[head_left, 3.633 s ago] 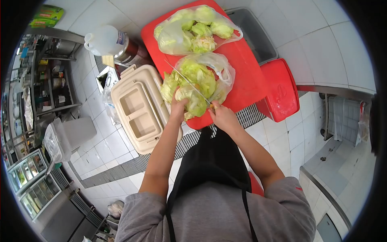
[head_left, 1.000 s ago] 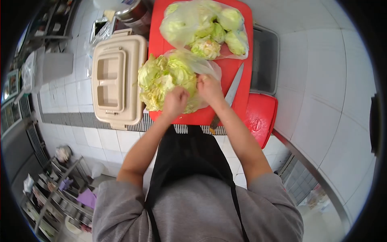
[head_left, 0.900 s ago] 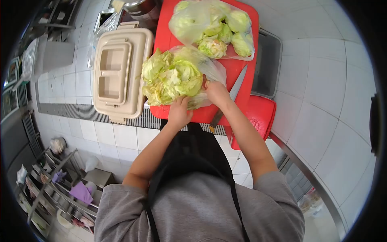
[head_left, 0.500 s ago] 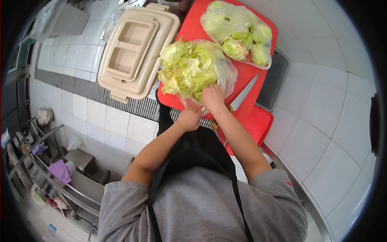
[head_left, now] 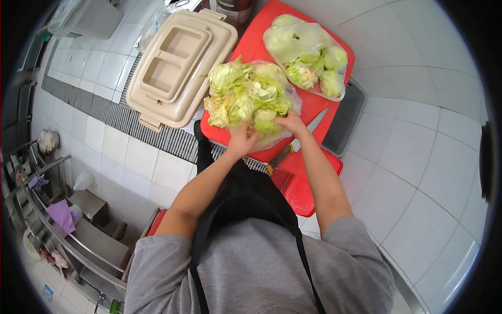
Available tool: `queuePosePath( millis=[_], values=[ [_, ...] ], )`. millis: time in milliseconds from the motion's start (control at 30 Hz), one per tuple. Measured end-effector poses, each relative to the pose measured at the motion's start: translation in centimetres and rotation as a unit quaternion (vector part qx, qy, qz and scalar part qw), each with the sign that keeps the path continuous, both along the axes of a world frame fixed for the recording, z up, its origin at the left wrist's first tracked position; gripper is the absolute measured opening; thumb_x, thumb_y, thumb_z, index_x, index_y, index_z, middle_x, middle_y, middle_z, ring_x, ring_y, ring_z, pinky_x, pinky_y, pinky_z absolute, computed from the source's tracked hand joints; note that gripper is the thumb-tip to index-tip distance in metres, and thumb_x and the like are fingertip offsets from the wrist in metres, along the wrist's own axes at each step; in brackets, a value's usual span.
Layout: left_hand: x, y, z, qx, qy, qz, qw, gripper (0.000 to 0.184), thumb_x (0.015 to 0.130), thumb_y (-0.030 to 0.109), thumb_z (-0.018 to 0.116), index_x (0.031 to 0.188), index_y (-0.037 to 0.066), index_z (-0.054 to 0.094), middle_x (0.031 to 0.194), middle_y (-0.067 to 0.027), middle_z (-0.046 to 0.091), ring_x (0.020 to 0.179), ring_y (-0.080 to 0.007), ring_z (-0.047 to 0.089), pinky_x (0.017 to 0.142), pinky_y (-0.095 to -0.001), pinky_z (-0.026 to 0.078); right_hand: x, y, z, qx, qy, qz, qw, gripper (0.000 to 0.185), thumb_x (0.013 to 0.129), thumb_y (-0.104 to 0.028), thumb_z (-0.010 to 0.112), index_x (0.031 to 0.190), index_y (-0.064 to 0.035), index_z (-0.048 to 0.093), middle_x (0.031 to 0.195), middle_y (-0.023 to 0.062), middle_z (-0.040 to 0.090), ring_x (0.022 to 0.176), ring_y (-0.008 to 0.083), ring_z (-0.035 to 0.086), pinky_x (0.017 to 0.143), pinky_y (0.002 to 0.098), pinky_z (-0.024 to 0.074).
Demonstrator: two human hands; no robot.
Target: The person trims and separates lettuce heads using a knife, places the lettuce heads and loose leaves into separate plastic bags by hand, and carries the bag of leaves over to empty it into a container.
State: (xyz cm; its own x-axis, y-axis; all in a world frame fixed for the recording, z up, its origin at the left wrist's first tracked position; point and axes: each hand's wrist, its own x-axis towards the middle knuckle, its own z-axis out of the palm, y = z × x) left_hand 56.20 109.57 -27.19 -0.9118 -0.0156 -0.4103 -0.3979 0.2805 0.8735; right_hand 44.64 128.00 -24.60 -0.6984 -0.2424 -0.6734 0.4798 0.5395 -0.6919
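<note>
A pile of torn, pale green lettuce lies on an opened clear plastic bag on the red cutting board. At the pile's near edge, my left hand curls its fingers against a lettuce piece. My right hand grips the same piece from the right side, thumb and fingers closed on its edge. Some fingertips are hidden by leaves. Just beyond my right hand lies a knife, its blade pointing away and partly covered by my wrist.
A second plastic bag with lettuce heads rests at the board's far right. Left of the board sits a beige lidded container. A grey bin is beside the board, against the tiled wall. Another red board lies nearer me.
Both hands have come out from the bag's near edge and now hold a lettuce piece. My right hand moved right; the bag's edge lies lower around the pile. The view shifted slightly.
</note>
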Motion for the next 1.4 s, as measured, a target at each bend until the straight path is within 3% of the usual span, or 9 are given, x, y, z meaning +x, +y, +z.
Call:
queuePosePath(
  millis=[133, 367, 467, 600, 700, 967, 1100, 1200, 1400],
  values=[
    [-4.5, 0.5, 1.9, 0.315, -0.243, 0.226, 0.889, 0.061, 0.083, 0.020, 0.061, 0.133, 0.008, 0.028, 0.112, -0.0109, 0.052, 0.100, -0.0229, 0.055, 0.075, -0.0367, 0.049, 0.3, -0.8, 0.7, -0.061, -0.023, -0.013, 0.998, 0.045, 0.067, -0.012, 0.070, 0.107, 0.0016, 0.054, 0.096, 0.0073, 0.060, 0.086, 0.0153, 0.056, 0.075, 0.0267, 0.0443],
    [-5.2, -0.4, 2.0, 0.412, -0.249, 0.181, 0.857, 0.056, 0.076, 0.015, 0.066, 0.123, 0.010, 0.037, 0.114, -0.0124, 0.052, 0.102, -0.0282, 0.053, 0.076, -0.0425, 0.048, 1.9, -2.8, 3.8, -0.131, 0.037, -0.025, 0.990, 0.045, 0.065, -0.001, 0.063, 0.108, -0.0051, 0.053, 0.099, 0.0048, 0.054, 0.083, 0.0114, 0.052, 0.074, 0.0232, 0.0423],
    [-5.8, -1.8, 6.6, 0.408, -0.267, 0.199, 0.850, 0.049, 0.076, 0.017, 0.065, 0.119, 0.010, 0.043, 0.111, -0.0094, 0.053, 0.100, -0.0261, 0.054, 0.076, -0.0425, 0.045, 2.1, -3.3, 5.8, -0.136, 0.073, -0.026, 0.988, 0.045, 0.065, -0.002, 0.064, 0.109, -0.0063, 0.054, 0.103, 0.0044, 0.053, 0.085, 0.0134, 0.052, 0.076, 0.0247, 0.0430],
    [-6.2, -2.8, 3.1, 0.366, -0.234, 0.280, 0.856, 0.042, 0.079, 0.022, 0.060, 0.116, 0.012, 0.045, 0.110, -0.0077, 0.053, 0.103, -0.0254, 0.052, 0.079, -0.0431, 0.041, 1.7, -2.3, 3.9, -0.027, 0.224, 0.032, 0.974, 0.047, 0.066, -0.004, 0.065, 0.111, -0.0066, 0.054, 0.106, 0.0077, 0.055, 0.086, 0.0191, 0.056, 0.077, 0.0291, 0.0458],
    [-6.8, -3.1, 3.6, 0.301, -0.245, 0.303, 0.871, 0.042, 0.080, 0.022, 0.057, 0.118, 0.013, 0.042, 0.113, -0.0064, 0.052, 0.105, -0.0239, 0.050, 0.080, -0.0429, 0.041, 1.7, -1.4, 1.2, 0.118, 0.397, 0.143, 0.899, 0.048, 0.066, -0.006, 0.066, 0.112, -0.0045, 0.053, 0.106, 0.0113, 0.057, 0.089, 0.0230, 0.059, 0.078, 0.0335, 0.0476],
    [-6.8, -2.9, 7.9, 0.441, -0.133, 0.229, 0.858, 0.062, 0.073, 0.006, 0.063, 0.126, 0.009, 0.031, 0.118, -0.0104, 0.046, 0.102, -0.0228, 0.051, 0.082, -0.0365, 0.046, 1.7, -5.8, 6.4, -0.017, 0.204, -0.087, 0.975, 0.050, 0.072, -0.010, 0.061, 0.121, -0.0065, 0.048, 0.104, 0.0150, 0.060, 0.087, 0.0254, 0.061, 0.075, 0.0305, 0.0480],
    [-6.8, -2.4, 7.8, 0.245, 0.053, 0.166, 0.954, 0.071, 0.065, 0.003, 0.071, 0.124, 0.004, 0.031, 0.112, -0.0105, 0.049, 0.104, -0.0200, 0.049, 0.086, -0.0297, 0.045, 1.7, -5.9, 5.9, -0.177, 0.188, -0.135, 0.957, 0.051, 0.073, -0.012, 0.058, 0.123, -0.0096, 0.047, 0.097, 0.0147, 0.062, 0.080, 0.0246, 0.062, 0.071, 0.0294, 0.0470],
    [-7.0, -3.9, 7.7, 0.103, 0.133, 0.049, 0.985, 0.068, 0.064, 0.004, 0.071, 0.122, 0.004, 0.036, 0.112, -0.0090, 0.049, 0.103, -0.0193, 0.049, 0.085, -0.0299, 0.045, 1.5, -5.2, 5.4, -0.111, 0.202, -0.071, 0.970, 0.044, 0.075, -0.011, 0.053, 0.119, -0.0106, 0.052, 0.088, 0.0130, 0.063, 0.077, 0.0223, 0.061, 0.070, 0.0289, 0.0462],
    [-6.9, -5.9, 9.5, 0.386, -0.101, 0.129, 0.908, 0.060, 0.069, 0.000, 0.063, 0.124, 0.009, 0.039, 0.113, -0.0064, 0.049, 0.100, -0.0183, 0.052, 0.082, -0.0306, 0.046, 0.4, -5.1, 4.5, -0.084, 0.183, -0.137, 0.970, 0.034, 0.078, -0.004, 0.043, 0.107, -0.0106, 0.060, 0.081, 0.0118, 0.063, 0.077, 0.0198, 0.060, 0.070, 0.0290, 0.0456]
  ],
)
